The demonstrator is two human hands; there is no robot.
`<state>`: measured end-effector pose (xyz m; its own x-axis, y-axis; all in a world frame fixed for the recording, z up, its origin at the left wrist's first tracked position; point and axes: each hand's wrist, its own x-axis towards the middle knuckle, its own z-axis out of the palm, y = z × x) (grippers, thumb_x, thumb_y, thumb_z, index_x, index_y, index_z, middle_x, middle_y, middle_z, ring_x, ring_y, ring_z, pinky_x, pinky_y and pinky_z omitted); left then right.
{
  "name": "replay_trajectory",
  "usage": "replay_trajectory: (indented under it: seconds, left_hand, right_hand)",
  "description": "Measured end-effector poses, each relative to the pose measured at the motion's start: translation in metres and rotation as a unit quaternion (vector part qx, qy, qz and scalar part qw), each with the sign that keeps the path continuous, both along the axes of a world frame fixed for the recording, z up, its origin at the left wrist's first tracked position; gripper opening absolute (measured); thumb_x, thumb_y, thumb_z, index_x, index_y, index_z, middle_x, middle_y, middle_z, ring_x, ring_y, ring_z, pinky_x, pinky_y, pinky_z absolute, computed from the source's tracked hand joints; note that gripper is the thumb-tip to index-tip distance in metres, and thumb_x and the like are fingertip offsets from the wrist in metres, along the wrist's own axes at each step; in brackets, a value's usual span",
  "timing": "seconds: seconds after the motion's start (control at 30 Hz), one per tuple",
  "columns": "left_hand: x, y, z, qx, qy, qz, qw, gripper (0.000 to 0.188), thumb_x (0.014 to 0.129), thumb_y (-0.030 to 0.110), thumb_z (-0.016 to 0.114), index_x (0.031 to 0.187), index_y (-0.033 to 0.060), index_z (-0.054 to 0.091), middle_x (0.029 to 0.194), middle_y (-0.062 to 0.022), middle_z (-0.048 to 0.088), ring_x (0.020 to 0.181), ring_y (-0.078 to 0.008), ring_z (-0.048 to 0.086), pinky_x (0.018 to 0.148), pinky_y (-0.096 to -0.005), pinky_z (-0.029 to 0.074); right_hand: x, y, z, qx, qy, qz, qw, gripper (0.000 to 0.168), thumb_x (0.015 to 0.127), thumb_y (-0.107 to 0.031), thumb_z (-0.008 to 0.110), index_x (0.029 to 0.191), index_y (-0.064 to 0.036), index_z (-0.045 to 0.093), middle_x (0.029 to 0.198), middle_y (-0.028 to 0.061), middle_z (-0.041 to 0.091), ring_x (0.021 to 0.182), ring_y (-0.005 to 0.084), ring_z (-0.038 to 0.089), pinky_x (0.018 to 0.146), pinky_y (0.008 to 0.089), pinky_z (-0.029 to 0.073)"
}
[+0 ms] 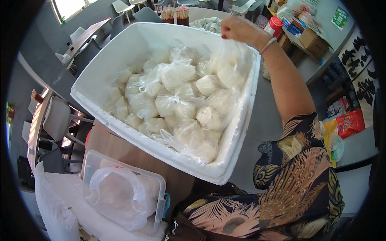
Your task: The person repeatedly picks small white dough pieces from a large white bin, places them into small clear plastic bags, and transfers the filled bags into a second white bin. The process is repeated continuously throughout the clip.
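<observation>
My right hand (245, 32) is raised over the far right corner of a large white foam box (99, 60). Its fingers are closed on the top of a clear plastic bag (233, 64) with pale, doughy-looking lumps inside. The bag hangs along the box's right inner side, slightly blurred. Many more knotted clear bags (178, 75) of whitish lumps are heaped in the box. What exactly the lumps are I cannot tell. My left hand is out of view.
A translucent plastic tub (161, 192) lined with a white plastic bag (141, 208) stands on the wooden table (120, 141), near left. Behind the box are chopstick holders (182, 21) and a bunched cloth (208, 24). Chairs (57, 117) stand left; a cardboard box (313, 42) sits right.
</observation>
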<state>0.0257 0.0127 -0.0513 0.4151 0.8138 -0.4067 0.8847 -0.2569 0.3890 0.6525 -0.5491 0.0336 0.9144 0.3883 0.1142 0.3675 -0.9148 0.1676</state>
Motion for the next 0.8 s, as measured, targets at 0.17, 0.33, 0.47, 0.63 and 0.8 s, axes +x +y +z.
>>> replay_trajectory:
  seconds: [0.17,0.33,0.47,0.63,0.8]
  left_hand:
    - [0.0,-0.004,-0.001,-0.012,-0.06,0.002,0.998,0.024,0.092,0.024,0.055,0.093,0.0007,0.06,0.072,-0.0033,0.056,0.063,-0.0125,0.047,0.056,-0.0295,0.041]
    - [0.001,-0.015,0.0,-0.016,-0.095,0.053,0.994,0.024,0.092,0.025,0.057,0.091,0.0011,0.06,0.068,-0.0019,0.052,0.061,-0.0116,0.044,0.054,-0.0283,0.037]
    - [0.007,-0.017,0.001,-0.006,-0.09,0.04,0.995,0.026,0.091,0.026,0.058,0.086,0.0014,0.059,0.066,-0.0017,0.051,0.059,-0.0119,0.043,0.053,-0.0282,0.037]
    - [0.008,-0.018,0.004,0.001,-0.073,0.044,0.996,0.026,0.091,0.026,0.059,0.082,0.0014,0.059,0.065,-0.0029,0.053,0.059,-0.0126,0.045,0.052,-0.0285,0.037]
    - [0.008,-0.015,0.003,0.002,-0.053,0.06,0.997,0.026,0.091,0.026,0.059,0.084,0.0009,0.06,0.067,-0.0041,0.055,0.06,-0.0133,0.049,0.053,-0.0279,0.04]
  right_hand:
    - [-0.02,-0.015,-0.055,0.054,0.057,0.057,0.995,0.03,0.074,-0.018,0.064,0.102,-0.006,0.065,0.102,0.0156,0.065,0.094,0.0318,0.062,0.08,0.0399,0.049]
    - [-0.031,0.013,-0.077,-0.076,0.17,0.002,0.983,0.035,0.072,-0.015,0.063,0.105,-0.005,0.066,0.105,0.0156,0.065,0.102,0.0305,0.061,0.09,0.0389,0.048]
    - [-0.015,0.047,-0.038,-0.124,0.092,0.013,0.988,0.034,0.074,-0.014,0.066,0.108,-0.008,0.063,0.107,0.0135,0.064,0.104,0.03,0.059,0.092,0.04,0.046]
    - [-0.002,0.129,-0.042,0.089,0.085,0.271,0.955,0.045,0.083,-0.025,0.066,0.124,-0.009,0.056,0.118,0.016,0.059,0.113,0.0323,0.053,0.096,0.041,0.043]
    - [0.021,0.176,-0.088,0.01,0.266,0.16,0.951,0.085,0.074,-0.05,0.071,0.141,-0.011,0.037,0.13,0.0195,0.05,0.121,0.0352,0.047,0.101,0.0422,0.039]
